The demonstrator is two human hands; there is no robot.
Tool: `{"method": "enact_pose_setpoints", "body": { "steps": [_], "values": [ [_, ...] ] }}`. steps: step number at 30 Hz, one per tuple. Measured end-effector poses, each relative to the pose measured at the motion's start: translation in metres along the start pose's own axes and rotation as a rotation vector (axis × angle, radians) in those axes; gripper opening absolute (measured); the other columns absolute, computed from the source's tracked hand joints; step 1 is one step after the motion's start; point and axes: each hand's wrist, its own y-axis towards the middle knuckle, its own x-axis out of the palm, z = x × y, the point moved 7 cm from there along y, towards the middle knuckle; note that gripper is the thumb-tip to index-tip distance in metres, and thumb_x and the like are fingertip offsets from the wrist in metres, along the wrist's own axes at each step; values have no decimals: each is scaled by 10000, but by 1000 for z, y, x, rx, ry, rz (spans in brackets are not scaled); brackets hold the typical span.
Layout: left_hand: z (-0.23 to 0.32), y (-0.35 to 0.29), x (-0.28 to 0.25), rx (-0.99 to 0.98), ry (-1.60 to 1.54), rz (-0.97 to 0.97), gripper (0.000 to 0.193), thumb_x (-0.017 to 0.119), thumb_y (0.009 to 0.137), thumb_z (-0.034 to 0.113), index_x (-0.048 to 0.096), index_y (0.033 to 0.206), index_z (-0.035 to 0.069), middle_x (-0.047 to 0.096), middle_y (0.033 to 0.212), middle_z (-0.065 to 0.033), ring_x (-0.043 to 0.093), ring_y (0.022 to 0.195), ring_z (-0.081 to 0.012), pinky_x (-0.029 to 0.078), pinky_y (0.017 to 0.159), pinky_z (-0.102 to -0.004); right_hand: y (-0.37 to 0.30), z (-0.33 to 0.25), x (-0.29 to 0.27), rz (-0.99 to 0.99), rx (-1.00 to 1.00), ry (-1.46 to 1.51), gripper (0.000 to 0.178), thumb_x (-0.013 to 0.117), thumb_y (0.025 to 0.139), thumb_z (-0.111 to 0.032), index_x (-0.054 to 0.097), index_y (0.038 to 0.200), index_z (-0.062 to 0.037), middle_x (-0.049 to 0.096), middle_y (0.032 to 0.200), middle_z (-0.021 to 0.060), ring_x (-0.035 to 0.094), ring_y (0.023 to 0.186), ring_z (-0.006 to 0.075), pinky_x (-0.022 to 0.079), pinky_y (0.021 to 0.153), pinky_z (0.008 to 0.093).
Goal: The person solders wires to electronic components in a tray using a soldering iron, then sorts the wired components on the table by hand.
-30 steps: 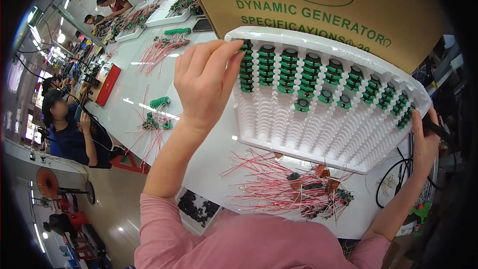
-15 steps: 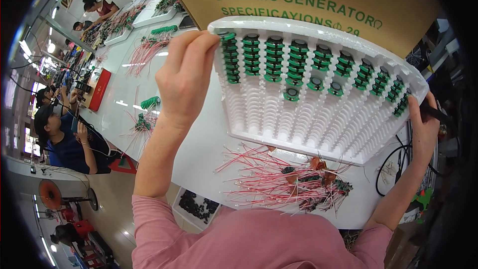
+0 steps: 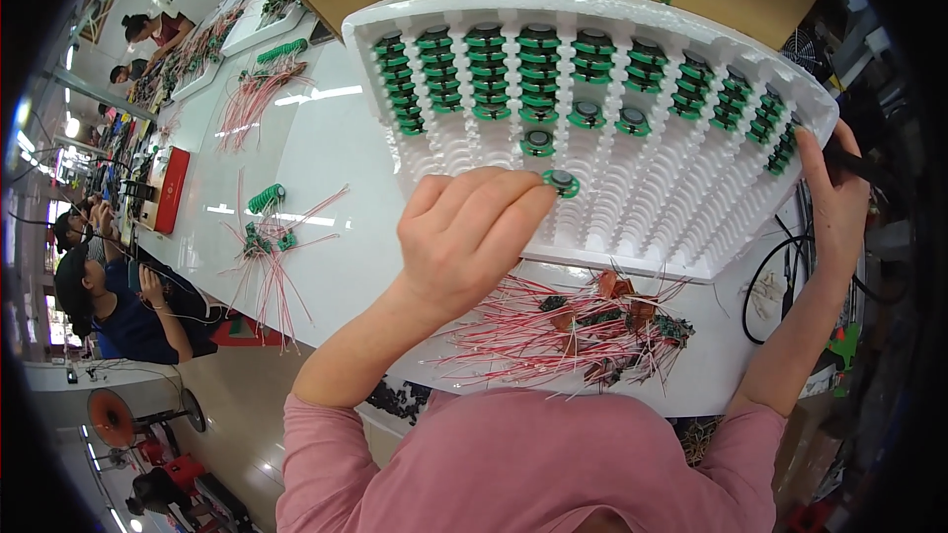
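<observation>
My left hand pinches one green coil over the white foam tray, which my right hand grips at its edge. Best keep it level and drop it squarely into a slot. Wired boards lie below on the desk.
</observation>
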Motion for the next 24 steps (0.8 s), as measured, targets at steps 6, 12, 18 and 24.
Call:
{"method": "enact_pose_setpoints", "body": {
  "steps": [6,12,18,24],
  "values": [
    [6,10,21,-7,79,15,268,672,588,31,587,832,105,595,811,20,549,664,-106,301,534,-248,-2,-1,1,10,-14,35,312,661,765,-193,559,996,-9,542,759,-16,451,663,42,359,599,168],
    [9,14,22,27,96,23,224,614,579,45,557,784,115,568,793,40,525,648,-79,294,532,-243,-3,-6,0,-2,-24,-16,329,660,765,-204,557,1006,-7,552,775,-13,471,685,48,373,619,173],
    [8,17,27,32,101,40,189,613,589,52,539,752,111,557,774,37,509,621,-86,293,530,-244,-2,-3,-1,-5,-16,-11,345,664,762,-219,555,1013,-8,567,801,-3,498,722,58,394,654,179],
    [11,24,32,58,163,-53,144,590,602,88,525,729,106,529,749,28,483,598,-96,292,530,-257,0,-2,-1,-8,-8,32,344,667,760,-200,551,1023,-11,573,818,3,506,731,59,399,659,178]
  ]
}}
